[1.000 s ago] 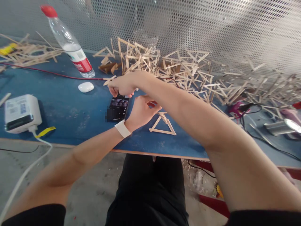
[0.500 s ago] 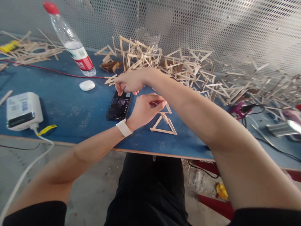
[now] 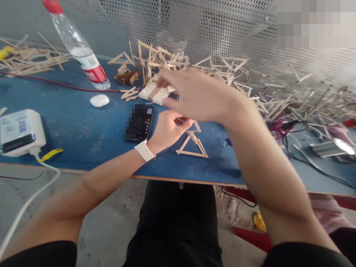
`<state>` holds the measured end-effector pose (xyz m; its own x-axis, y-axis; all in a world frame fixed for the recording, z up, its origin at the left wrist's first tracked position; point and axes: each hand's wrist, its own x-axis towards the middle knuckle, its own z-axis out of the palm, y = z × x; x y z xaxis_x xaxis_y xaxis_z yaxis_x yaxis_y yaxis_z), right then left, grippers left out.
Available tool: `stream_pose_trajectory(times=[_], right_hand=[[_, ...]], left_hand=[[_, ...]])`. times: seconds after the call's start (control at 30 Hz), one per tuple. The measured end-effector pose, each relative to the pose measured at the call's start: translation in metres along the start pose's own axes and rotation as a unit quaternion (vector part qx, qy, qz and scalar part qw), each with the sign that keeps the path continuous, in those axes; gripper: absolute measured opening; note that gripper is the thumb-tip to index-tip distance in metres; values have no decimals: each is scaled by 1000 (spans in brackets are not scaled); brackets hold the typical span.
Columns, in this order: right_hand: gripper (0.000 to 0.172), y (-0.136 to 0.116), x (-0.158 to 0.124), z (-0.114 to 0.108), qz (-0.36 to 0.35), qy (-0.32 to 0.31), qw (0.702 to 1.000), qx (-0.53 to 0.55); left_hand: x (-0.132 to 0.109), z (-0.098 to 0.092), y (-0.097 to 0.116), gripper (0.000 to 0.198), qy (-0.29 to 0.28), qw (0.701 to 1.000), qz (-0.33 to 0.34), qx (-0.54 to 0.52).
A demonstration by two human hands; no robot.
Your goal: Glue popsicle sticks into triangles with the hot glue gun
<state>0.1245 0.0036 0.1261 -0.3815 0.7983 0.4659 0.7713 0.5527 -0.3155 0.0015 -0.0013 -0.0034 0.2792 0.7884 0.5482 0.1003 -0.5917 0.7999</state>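
Note:
My left hand [image 3: 166, 129], with a white band on the wrist, is closed in a pinch at the top of a small triangular frame of wooden sticks [image 3: 192, 144] that stands on the blue table [image 3: 83, 129]. Something small and red shows between its fingers. My right hand [image 3: 196, 95] hovers above the table, blurred, with its fingers stretched out and nothing in them. Its fingertips are next to a banded bundle of flat sticks [image 3: 153, 92]. A black phone [image 3: 139, 122] lies just left of my left hand.
A heap of glued stick frames [image 3: 222, 76] runs along the mesh wall at the back. A water bottle [image 3: 79, 50], a white earbud case [image 3: 99, 100] and a white charger box [image 3: 19, 130] sit to the left. Cables and a glue gun [image 3: 280, 126] lie to the right.
My right hand has lifted off the phone and swung right and up, uncovering the stick bundle. My left hand has kept its pinch on the triangular frame.

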Motion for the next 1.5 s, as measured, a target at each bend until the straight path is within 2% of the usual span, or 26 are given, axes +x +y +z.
stream_pose_trajectory(times=[0.03, 0.07, 0.13, 0.17, 0.23, 0.27, 0.3, 0.37, 0.43, 0.5, 0.6, 0.7, 0.83, 0.93, 1.03, 1.1, 1.17, 1.33, 1.5], right_hand=[[24, -8, -27, -22, -12, -44, 998, -53], [24, -16, -56, -41, 6, -55, 994, -92], [28, -26, -116, -66, 91, 4, 988, -126], [29, -26, -147, -71, 152, 60, 977, -136], [27, -17, -203, -65, 273, 252, 916, -152], [35, -7, -229, -57, 302, 341, 878, -148], [48, 5, -251, -48, 339, 373, 854, -130], [67, 34, -285, -29, 418, 344, 837, -77], [81, 61, -302, -17, 464, 272, 843, -4], [77, 80, -304, -14, 474, 180, 861, 33], [62, 93, -290, -18, 468, 87, 879, -8], [54, 97, -276, -17, 454, 56, 889, -34], [48, 99, -265, -11, 454, 42, 890, -15], [47, 91, -251, -10, 430, 64, 901, 12], [41, 75, -230, -8, 333, 143, 930, 65], [35, 65, -218, 0, 293, 212, 923, 131], [32, 58, -210, 14, 278, 251, 912, 170], [35, 64, -216, 49, 234, 234, 918, 221], [46, 66, -223, 51, 202, 233, 919, 248]], left_hand=[[0, 0, 0, 8, 1, 1000, 6, 2], [0, 0, 0, 8, -1, 1000, 10, 0], [-1, -1, 1, 12, -15, 1000, 8, -11], [-1, -1, 2, 13, -20, 1000, 6, -16], [-1, -2, 4, 15, -21, 1000, 5, -17], [0, -2, 4, 15, -20, 1000, 5, -15], [0, -2, 4, 15, -20, 1000, 6, -14], [0, -2, 3, 15, -22, 1000, 10, -14], [0, -2, 3, 16, -27, 999, 12, -16], [0, -2, 3, 16, -29, 999, 14, -19], [0, -2, 3, 15, -23, 999, 12, -19], [0, -3, 4, 15, -23, 1000, 9, -17], [-2, -2, 6, 16, -28, 999, 8, -32], [-2, -2, 5, 15, -29, 999, 10, -37], [-2, -2, 4, 16, -27, 999, 13, -36], [-2, -2, 4, 15, -26, 999, 14, -35], [-2, -2, 3, 14, -23, 999, 12, -34], [-2, -2, 5, 11, -26, 999, 16, -30], [-2, 0, 6, 13, -28, 998, 13, -48]])
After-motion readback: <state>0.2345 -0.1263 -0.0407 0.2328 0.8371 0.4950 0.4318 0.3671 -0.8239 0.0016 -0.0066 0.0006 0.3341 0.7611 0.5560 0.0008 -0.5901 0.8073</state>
